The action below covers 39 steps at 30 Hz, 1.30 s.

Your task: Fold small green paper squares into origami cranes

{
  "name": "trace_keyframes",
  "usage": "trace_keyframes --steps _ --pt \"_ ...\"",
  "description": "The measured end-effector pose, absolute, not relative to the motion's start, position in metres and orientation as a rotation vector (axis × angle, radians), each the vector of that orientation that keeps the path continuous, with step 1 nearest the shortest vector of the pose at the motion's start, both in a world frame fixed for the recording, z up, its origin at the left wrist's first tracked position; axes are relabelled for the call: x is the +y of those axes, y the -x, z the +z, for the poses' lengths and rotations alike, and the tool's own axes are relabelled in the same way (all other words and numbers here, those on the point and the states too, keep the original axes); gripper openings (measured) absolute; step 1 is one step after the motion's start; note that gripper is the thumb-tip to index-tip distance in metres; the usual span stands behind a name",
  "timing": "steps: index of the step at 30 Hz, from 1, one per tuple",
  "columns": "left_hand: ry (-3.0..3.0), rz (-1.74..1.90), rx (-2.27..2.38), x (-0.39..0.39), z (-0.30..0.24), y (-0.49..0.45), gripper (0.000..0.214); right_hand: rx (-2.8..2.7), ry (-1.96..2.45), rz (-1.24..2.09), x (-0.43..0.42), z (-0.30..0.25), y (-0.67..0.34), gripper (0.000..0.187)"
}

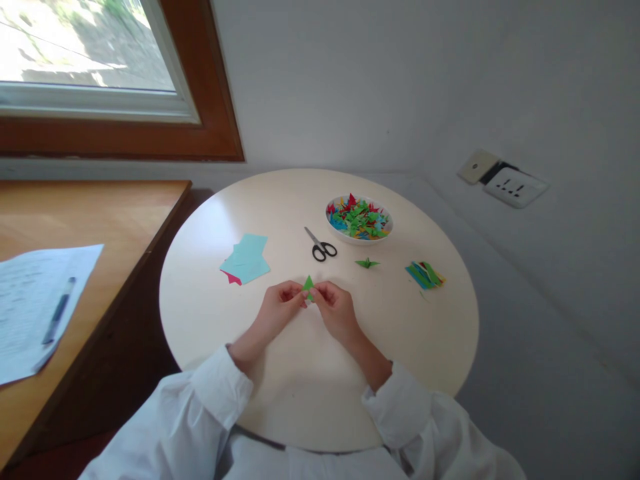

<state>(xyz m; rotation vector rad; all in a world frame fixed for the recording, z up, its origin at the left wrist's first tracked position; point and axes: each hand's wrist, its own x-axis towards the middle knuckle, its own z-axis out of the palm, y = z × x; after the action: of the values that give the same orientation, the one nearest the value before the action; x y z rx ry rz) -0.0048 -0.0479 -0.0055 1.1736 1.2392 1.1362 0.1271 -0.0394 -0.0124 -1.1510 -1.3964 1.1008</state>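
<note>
Grip of left hand (277,308) and right hand (339,312) pinches a small green paper (309,285) between them over the surface (300,407), its folding apparently unfinished. Beyond, one green bird (367,263) looks finished and a bowl (357,241) is heaped with more; well off left, a sheet (30,293) carries writing too small to read.

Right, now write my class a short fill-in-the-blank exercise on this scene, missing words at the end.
1. The left hand and right hand hold a pointed paper, mostly ____ in colour.
2. The handles of the scissors are coloured ____.
3. In the picture, the pale blue sheets lie to the ____ of the scissors.
Missing words: green; black; left.
</note>
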Motion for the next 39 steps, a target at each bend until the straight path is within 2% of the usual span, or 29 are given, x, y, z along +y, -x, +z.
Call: trace_keyframes --steps 6,14,24,31,39 --pt "-1.099 1.142 1.177 -0.046 -0.004 0.006 0.017 -1.25 1.164 1.149 -0.036 -0.01 -0.129 0.017" --pt "-1.083 1.224 1.219 -0.046 -0.005 0.008 0.009 -1.342 1.1 1.282 -0.035 -0.018 -0.129 0.016" --pt "-1.148 1.139 1.147 -0.046 -0.007 0.007 0.025 -1.381 1.107 1.243 -0.036 -0.019 -0.13 0.021" --pt "-1.291 1.086 1.191 -0.048 -0.006 0.01 0.025 -1.424 1.107 1.228 -0.034 -0.021 -0.131 0.027" --pt "-1.052 1.079 1.03 -0.048 -0.005 0.005 0.029 -1.33 1.123 1.227 -0.035 -0.017 -0.131 0.025"
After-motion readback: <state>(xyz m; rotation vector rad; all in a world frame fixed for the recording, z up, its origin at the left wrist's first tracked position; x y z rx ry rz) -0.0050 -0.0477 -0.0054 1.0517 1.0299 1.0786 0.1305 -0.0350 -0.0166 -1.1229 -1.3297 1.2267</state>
